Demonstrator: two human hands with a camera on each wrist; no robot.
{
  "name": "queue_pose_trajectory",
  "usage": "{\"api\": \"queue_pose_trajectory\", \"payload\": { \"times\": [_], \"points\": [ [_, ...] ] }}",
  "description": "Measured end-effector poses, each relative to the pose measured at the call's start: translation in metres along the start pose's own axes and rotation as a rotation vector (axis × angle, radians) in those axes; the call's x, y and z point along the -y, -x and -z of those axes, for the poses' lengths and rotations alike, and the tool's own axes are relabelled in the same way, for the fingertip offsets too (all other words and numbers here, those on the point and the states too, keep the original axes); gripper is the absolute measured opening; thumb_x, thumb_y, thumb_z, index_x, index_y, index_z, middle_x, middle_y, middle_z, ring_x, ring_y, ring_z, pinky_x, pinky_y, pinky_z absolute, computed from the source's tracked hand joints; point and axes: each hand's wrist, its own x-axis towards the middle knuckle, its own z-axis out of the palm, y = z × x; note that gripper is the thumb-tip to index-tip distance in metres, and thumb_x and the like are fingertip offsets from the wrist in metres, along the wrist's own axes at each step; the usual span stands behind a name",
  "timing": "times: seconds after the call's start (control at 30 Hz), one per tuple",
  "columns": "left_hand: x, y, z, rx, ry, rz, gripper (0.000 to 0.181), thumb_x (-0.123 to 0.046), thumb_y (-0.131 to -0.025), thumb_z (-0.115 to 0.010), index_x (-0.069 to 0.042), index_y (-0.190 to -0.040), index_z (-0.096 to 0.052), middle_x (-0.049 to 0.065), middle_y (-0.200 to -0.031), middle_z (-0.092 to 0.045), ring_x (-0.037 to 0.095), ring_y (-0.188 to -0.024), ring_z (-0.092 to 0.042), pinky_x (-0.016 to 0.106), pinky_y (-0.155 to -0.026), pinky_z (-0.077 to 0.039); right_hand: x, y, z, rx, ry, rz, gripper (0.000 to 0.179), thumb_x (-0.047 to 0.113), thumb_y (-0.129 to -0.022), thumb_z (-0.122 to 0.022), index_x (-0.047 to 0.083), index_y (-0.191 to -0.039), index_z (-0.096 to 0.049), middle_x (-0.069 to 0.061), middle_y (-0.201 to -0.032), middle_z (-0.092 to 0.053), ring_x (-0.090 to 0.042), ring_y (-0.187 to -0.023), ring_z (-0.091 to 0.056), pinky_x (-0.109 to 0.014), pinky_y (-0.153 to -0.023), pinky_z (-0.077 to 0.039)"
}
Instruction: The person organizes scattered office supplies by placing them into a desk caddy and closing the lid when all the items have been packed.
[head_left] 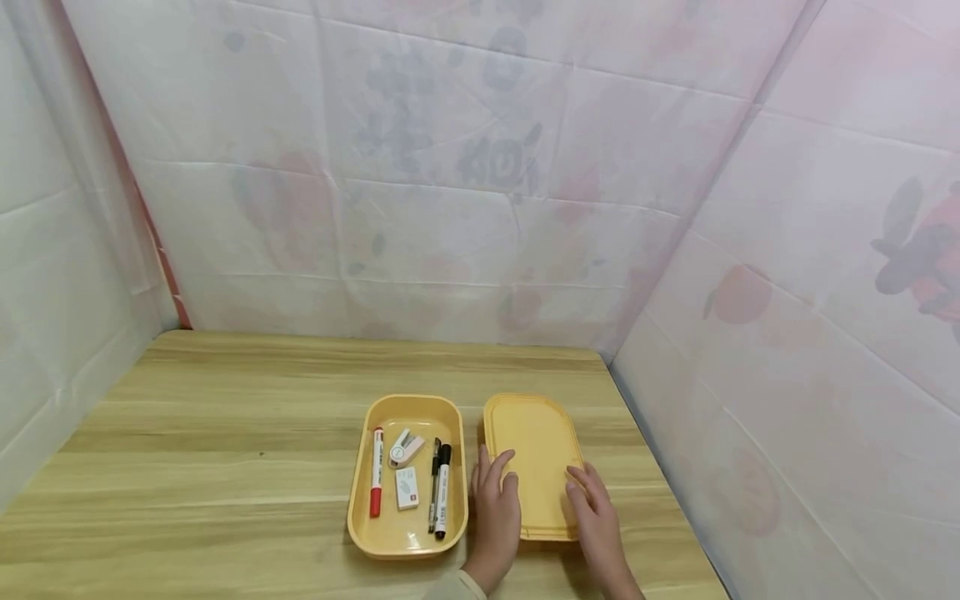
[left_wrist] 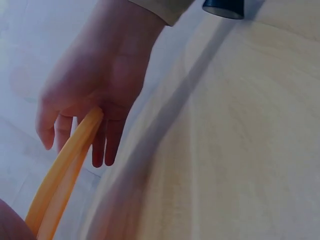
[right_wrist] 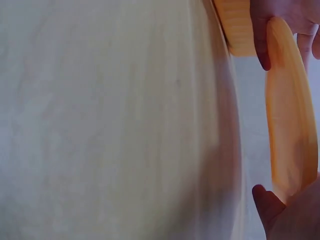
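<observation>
A yellow plastic lid (head_left: 536, 454) is held between both hands, its edge seen from the side in the left wrist view. My left hand (head_left: 497, 508) grips the lid's left edge, with the rim between its fingers (left_wrist: 111, 142). At the opposite edge, my right hand (head_left: 597, 517) holds the lid near its front corner. In the right wrist view the lid's underside faces the camera. Just left of the left hand stands a yellow box (head_left: 356, 500) without a cover. Inside it lie a red marker (head_left: 377, 467), a small stapler (head_left: 406, 449), an eraser (head_left: 407, 488), a black pen (head_left: 433, 492) and a black marker (head_left: 442, 492).
The wood-grain table (head_left: 225, 458) stretches left and behind the box. White printed sheets (head_left: 450, 242) hang as walls along the back and both sides. The right-hand sheet (head_left: 750, 400) runs beside the table's edge, close to the right hand.
</observation>
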Motion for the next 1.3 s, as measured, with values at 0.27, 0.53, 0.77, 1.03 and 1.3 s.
{"api": "queue_pose_trajectory", "payload": {
  "times": [0.27,0.53,0.77,1.03,1.3],
  "points": [
    [-0.019,-0.001,0.007,0.026,-0.015,-0.035,0.032,-0.015,-0.096,-0.047,-0.02,-0.124,-0.062,0.005,-0.159,-0.016,0.036,-0.144,-0.014,0.063,-0.109,-0.019,0.014,0.005,-0.001,-0.02,0.013,0.049,0.04,0.039,-0.099,-0.05,0.013,-0.129,-0.057,-0.013,-0.157,-0.019,-0.036,-0.143,-0.018,-0.057,-0.11,-0.024],
    [-0.035,-0.004,0.031,0.054,-0.077,-0.07,0.031,-0.023,-0.1,-0.045,-0.024,-0.127,-0.059,0.005,-0.159,-0.012,0.034,-0.145,-0.008,0.064,-0.11,-0.015,0.033,0.014,-0.011,0.024,-0.013,0.1,0.039,0.043,-0.099,-0.048,0.021,-0.13,-0.054,-0.006,-0.158,-0.013,-0.031,-0.143,-0.015,-0.055,-0.106,-0.031],
    [-0.047,-0.013,0.058,0.032,-0.08,-0.108,0.029,-0.024,-0.101,-0.044,-0.023,-0.125,-0.06,0.005,-0.158,-0.016,0.032,-0.145,-0.009,0.06,-0.112,-0.015,0.045,0.016,-0.035,0.052,-0.012,0.129,0.036,0.04,-0.099,-0.05,0.023,-0.131,-0.052,-0.004,-0.158,-0.011,-0.03,-0.142,-0.016,-0.053,-0.104,-0.031],
    [-0.044,-0.016,0.083,-0.005,-0.079,-0.127,0.028,-0.017,-0.099,-0.047,-0.018,-0.124,-0.061,0.006,-0.158,-0.017,0.032,-0.145,-0.009,0.06,-0.112,-0.015,0.053,0.021,-0.057,0.107,-0.035,0.148,0.034,0.034,-0.099,-0.051,0.021,-0.13,-0.054,-0.008,-0.159,-0.008,-0.035,-0.144,-0.013,-0.057,-0.107,-0.028],
    [-0.036,-0.013,0.118,-0.022,-0.147,-0.159,0.029,-0.021,-0.101,-0.046,-0.018,-0.127,-0.059,0.002,-0.159,-0.014,0.031,-0.145,-0.011,0.062,-0.111,-0.017,0.063,0.032,-0.081,0.172,-0.08,0.183,0.034,0.03,-0.099,-0.051,0.018,-0.131,-0.053,-0.013,-0.159,-0.007,-0.039,-0.142,-0.013,-0.062,-0.106,-0.025]
  ]
}}
